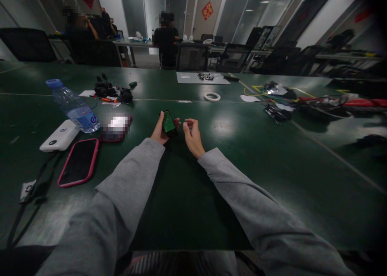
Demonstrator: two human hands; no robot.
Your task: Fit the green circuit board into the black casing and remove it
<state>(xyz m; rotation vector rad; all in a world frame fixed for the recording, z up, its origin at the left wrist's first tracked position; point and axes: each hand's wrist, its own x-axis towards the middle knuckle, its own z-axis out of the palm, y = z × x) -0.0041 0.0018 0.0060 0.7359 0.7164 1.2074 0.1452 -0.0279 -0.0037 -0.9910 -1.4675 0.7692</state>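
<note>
My left hand (160, 131) is closed around a small black-edged device (168, 122), tilted upright above the table. Its green face carries small pale marks; I cannot tell whether this is a lit screen or a circuit board. Fingertips of the same hand show past its right edge. Just to the right, my right hand (192, 136) hovers apart from the device. Its fingers are loosely curved, the thumb a little away from them, and nothing shows between them.
On the left are a water bottle (75, 110), a white power bank (60, 136) with a cable and a pink-cased phone (79, 163). Farther back lie black parts (111, 91), a white tape ring (211, 96) and a pale board (186, 78). Cables (326, 104) clutter the right; people sit beyond.
</note>
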